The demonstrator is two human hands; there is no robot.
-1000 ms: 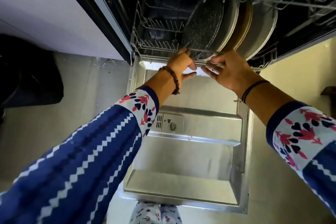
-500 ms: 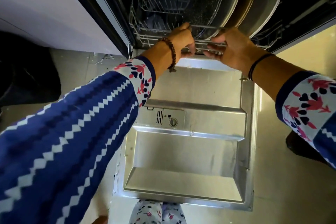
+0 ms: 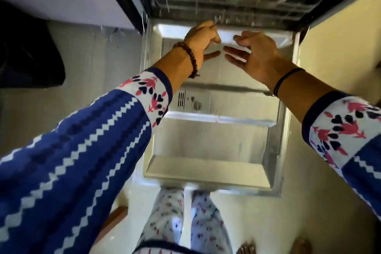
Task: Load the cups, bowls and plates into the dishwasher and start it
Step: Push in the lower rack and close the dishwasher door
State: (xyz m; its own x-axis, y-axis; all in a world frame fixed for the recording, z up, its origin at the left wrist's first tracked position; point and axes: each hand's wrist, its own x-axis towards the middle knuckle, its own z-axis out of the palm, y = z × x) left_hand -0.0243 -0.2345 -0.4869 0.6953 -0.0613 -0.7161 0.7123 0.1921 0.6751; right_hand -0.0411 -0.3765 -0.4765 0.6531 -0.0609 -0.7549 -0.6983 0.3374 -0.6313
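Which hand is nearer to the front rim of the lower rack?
Left. The left hand is up at the front rim; the right hand hangs short of it, over the open door.

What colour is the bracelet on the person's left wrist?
Brown: the beaded bracelet is a string of dark reddish-brown round beads, shown in the head view.
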